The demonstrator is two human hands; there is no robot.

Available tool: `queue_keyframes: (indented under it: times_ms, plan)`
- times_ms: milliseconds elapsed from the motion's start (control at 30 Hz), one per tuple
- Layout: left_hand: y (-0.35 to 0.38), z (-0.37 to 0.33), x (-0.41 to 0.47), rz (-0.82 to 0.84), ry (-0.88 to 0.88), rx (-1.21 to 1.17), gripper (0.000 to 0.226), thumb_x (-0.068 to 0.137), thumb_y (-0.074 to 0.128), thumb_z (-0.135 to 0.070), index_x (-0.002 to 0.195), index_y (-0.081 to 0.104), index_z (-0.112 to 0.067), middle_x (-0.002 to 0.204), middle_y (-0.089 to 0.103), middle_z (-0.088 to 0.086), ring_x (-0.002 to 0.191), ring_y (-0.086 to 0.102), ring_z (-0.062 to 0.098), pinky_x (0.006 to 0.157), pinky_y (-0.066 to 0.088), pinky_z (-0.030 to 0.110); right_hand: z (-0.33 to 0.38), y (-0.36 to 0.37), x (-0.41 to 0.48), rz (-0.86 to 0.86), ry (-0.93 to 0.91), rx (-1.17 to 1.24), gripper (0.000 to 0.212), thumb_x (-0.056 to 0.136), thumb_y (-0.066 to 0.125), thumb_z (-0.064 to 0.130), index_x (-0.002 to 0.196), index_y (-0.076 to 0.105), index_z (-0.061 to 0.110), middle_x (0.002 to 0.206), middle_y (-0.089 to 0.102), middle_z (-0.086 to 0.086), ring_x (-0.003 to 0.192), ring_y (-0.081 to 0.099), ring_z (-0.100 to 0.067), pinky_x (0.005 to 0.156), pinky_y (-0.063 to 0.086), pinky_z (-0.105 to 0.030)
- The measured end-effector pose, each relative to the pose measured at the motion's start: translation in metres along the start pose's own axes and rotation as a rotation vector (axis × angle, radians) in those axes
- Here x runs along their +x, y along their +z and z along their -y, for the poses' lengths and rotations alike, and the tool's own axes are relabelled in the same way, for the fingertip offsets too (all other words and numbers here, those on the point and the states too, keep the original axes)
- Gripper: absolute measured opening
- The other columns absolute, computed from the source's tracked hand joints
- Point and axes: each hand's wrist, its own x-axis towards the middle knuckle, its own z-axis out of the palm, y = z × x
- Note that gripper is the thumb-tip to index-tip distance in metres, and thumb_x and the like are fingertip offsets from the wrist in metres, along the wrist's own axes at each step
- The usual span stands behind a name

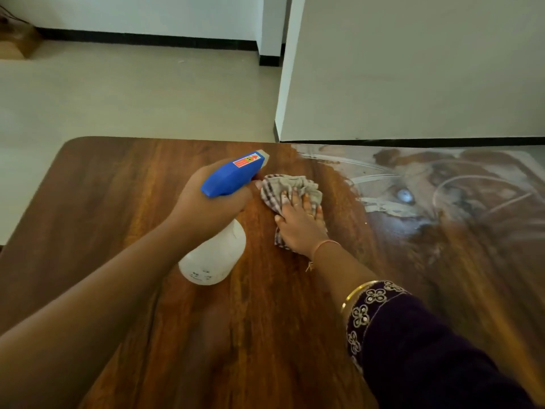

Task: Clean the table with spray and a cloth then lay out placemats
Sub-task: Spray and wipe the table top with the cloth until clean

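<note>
A spray bottle (216, 219) is gripped at its neck by the left hand (212, 202), fingers closed below the blue trigger head, and held over the middle of the table (103, 184). At its three o'clock, a checked cloth (290, 188) is pressed flat to the wood under the open, spread right hand (299, 221). The cloth looks soft and light, best bunched under the palm; the bottle seems rigid, light plastic, best held at the neck. No placemats are seen.
</note>
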Motion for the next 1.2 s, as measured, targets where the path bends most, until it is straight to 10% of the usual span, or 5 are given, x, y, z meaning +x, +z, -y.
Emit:
queue_keyframes:
  times_ms: [133,300,500,1200]
  plan:
    - [0.02,-0.013,0.016,0.092,0.016,0.12,0.021,0.086,0.061,-0.019,0.097,0.063,-0.001,0.087,0.066,0.025,0.075,0.063,0.036,0.068,0.054,0.047,-0.041,-0.013,0.006,0.017,-0.033,0.02,0.056,0.103,0.025,0.037,0.153,0.005,0.025,0.161,-0.011,0.003,0.147,-0.013,-0.023,0.115,-0.009,-0.048]
    - [0.05,-0.032,0.031,0.187,0.0,0.281,0.018,0.084,0.065,-0.027,0.081,0.061,-0.01,0.067,0.063,0.01,0.053,0.059,0.008,0.044,0.043,0.009,-0.144,-0.043,-0.001,-0.051,0.093,0.05,0.055,0.103,0.032,0.034,0.153,0.013,0.022,0.162,-0.007,0.002,0.148,-0.005,-0.024,0.116,-0.003,-0.047]
    - [0.109,-0.055,0.047,0.235,-0.116,0.362,0.024,0.081,0.067,-0.031,0.068,0.054,-0.017,0.055,0.052,-0.003,0.043,0.049,0.002,0.045,0.038,0.01,-0.245,-0.071,-0.015,-0.03,0.212,0.085,0.05,0.104,0.03,0.033,0.15,0.02,0.017,0.162,-0.003,-0.004,0.147,-0.01,-0.026,0.117,-0.004,-0.052]
    - [0.204,-0.083,0.105,0.219,-0.4,0.52,0.019,0.081,0.063,-0.028,0.083,0.058,-0.01,0.071,0.063,0.005,0.068,0.061,0.016,0.068,0.051,0.028,-0.262,-0.068,-0.015,-0.041,0.121,0.049,0.056,0.103,0.023,0.034,0.153,0.002,0.02,0.16,-0.016,-0.004,0.145,-0.021,-0.027,0.113,-0.012,-0.053]
